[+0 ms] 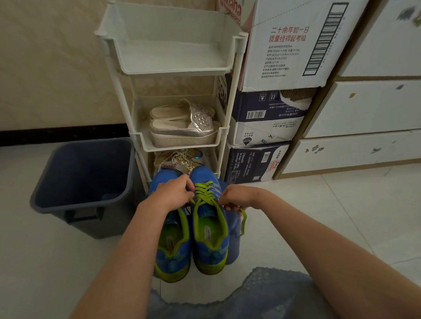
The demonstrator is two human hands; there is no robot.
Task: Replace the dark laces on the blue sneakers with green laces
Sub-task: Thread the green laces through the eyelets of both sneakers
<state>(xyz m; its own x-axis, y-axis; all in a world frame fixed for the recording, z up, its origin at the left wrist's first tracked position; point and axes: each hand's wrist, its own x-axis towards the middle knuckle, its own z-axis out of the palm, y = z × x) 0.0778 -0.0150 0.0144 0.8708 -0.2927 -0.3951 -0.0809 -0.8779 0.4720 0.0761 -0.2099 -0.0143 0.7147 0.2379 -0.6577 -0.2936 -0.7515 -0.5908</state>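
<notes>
Beyond the lap (235, 300), left hand (172, 193) and right hand (235, 198) pinch the green lace (207, 192) on one sneaker (209, 234): limp, likely best gripped near its tip.

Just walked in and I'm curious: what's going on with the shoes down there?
A person is lacing a blue sneaker on the floor. A green lace already criss-crosses its front. The right hand pinches the lace's loose end, and the left hand curls its fingers onto the lacing from the other side. The other sneaker beside it has its front hidden under that hand.
</notes>
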